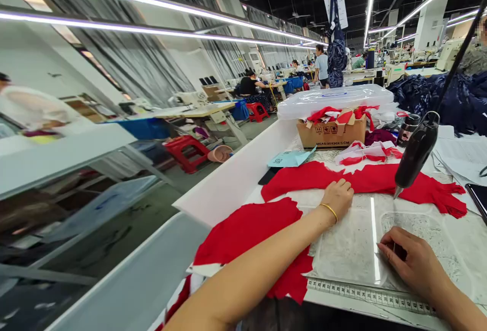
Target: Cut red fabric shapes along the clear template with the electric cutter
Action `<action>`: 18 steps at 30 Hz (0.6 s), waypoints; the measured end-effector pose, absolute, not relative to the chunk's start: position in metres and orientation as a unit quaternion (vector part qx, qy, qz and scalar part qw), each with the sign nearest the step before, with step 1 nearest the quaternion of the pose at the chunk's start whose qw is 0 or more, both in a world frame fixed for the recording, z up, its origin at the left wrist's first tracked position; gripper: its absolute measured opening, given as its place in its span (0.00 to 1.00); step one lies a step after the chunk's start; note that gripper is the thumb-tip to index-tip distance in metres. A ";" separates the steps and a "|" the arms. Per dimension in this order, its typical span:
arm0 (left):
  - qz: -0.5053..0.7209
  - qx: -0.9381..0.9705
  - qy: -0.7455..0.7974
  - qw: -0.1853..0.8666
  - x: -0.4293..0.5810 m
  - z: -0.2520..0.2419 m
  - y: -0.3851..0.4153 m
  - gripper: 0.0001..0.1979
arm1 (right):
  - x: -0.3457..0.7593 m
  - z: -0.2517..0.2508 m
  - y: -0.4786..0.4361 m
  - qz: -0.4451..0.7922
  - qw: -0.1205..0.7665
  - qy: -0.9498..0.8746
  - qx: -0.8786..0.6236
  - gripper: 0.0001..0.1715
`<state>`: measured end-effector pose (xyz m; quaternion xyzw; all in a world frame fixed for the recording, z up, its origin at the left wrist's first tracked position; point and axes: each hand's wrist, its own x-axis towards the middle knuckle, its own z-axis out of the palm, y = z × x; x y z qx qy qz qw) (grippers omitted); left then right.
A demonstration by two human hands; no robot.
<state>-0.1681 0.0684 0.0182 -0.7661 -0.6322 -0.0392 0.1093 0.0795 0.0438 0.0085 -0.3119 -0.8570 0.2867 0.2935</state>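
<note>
My left hand (337,200), with a yellow bangle at its wrist, reaches across the table. Its bent fingers close on the lower edge of a long red fabric piece (369,178). Closer to me, my right hand (414,260) hovers over or rests on the clear sheet (342,250), thumb and forefinger pinched. Whatever they may hold is too small to make out. Another red fabric piece (247,229) lies at the left, partly behind my left forearm. A black pen-shaped tool (416,153) hangs tip down above the long piece.
A cardboard box (331,135) of red scraps stands at the back under a clear plastic lid (335,100). A tape measure (365,294) runs along the front edge. A phone (478,200) lies far right; a blue paper (291,158) sits behind the cloth. Co-workers sit beyond.
</note>
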 end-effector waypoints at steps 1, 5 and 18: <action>-0.034 -0.765 -0.634 0.111 -0.168 0.018 0.070 0.05 | 0.080 0.011 0.044 0.288 0.297 -0.856 -0.309 0.17; -0.033 -0.759 -0.637 0.131 -0.172 0.023 0.065 0.08 | 0.082 0.017 0.043 0.278 0.321 -0.851 -0.309 0.17; -0.050 -0.744 -0.646 0.163 -0.180 0.012 0.069 0.09 | 0.080 0.015 0.044 0.234 0.326 -0.850 -0.342 0.12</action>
